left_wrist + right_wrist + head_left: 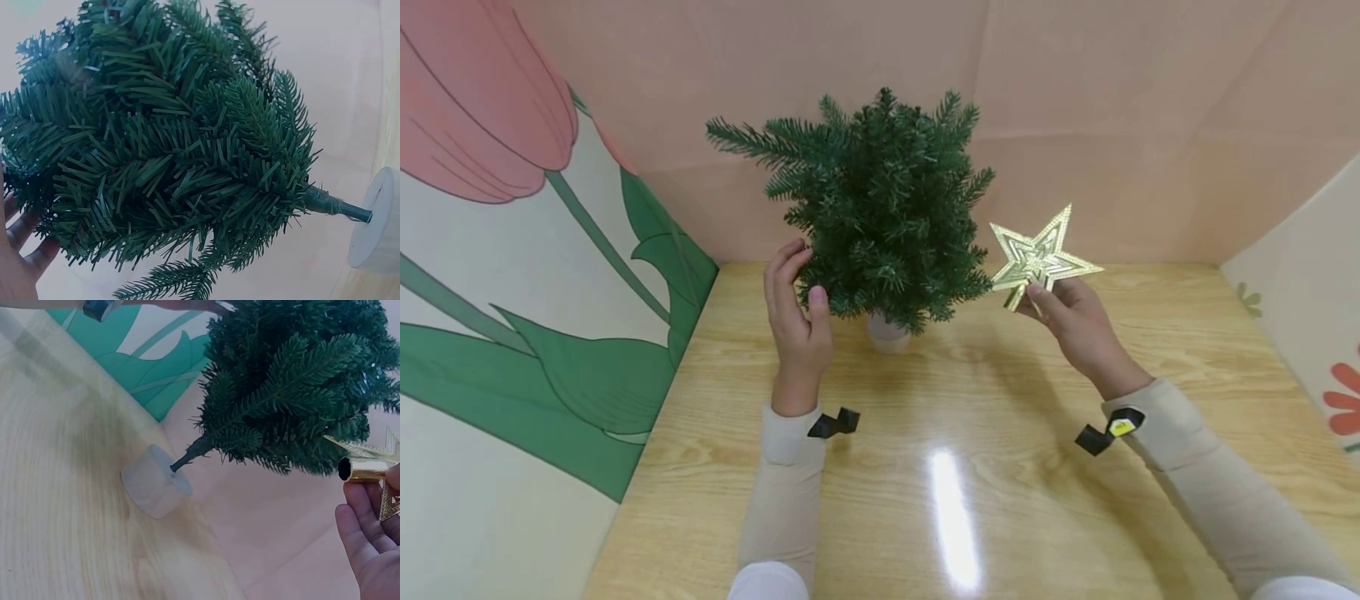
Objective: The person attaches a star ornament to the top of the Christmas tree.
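Note:
A small artificial Christmas tree (887,200) with dense green branches stands upright on a round pale base (888,333). At its left side my left hand (797,321) is held with fingers loosely bent, the fingertips right at the needles. My right hand (1082,329) pinches a gold star tree topper (1037,254) between thumb and fingers, to the right of the branches. The star's points face up and outward. In the right wrist view the topper's hollow tube (362,469) shows its dark open end toward the tree's lower branches.
The tree stands on a wood-grain table (887,500) close to a pink backdrop (1112,133). A panel with a large printed tulip (482,100) borders the left side, and a pale flowered panel (1322,292) borders the right. Both wrists wear small black cameras.

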`<state>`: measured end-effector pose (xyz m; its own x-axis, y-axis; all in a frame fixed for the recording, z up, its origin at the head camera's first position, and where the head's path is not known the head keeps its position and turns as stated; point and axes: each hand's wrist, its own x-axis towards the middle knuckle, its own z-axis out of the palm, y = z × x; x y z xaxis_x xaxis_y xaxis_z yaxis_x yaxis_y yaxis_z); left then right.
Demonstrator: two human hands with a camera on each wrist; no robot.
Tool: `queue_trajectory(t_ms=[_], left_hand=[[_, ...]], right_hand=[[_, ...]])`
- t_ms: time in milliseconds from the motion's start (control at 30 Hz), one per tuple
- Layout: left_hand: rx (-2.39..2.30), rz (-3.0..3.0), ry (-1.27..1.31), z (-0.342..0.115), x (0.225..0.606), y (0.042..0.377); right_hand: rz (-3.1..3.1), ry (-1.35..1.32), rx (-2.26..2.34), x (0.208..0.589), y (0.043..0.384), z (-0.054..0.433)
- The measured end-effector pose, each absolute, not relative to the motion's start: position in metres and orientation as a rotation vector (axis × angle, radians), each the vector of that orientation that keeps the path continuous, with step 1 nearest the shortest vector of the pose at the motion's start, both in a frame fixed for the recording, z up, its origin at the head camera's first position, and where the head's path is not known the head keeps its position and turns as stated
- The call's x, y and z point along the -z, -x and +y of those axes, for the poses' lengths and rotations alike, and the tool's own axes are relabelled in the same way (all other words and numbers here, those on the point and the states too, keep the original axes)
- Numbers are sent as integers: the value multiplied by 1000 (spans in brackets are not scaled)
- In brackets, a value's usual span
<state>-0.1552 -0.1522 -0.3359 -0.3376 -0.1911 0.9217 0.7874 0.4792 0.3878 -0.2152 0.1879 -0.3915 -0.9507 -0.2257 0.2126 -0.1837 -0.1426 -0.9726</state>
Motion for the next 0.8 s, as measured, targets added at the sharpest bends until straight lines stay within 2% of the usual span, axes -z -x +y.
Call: queue_trajectory(t_ms=[800], left_hand=[[1098,-1635,564,-156,343,163]], right_hand=[[1973,514,2404,368,220,191]])
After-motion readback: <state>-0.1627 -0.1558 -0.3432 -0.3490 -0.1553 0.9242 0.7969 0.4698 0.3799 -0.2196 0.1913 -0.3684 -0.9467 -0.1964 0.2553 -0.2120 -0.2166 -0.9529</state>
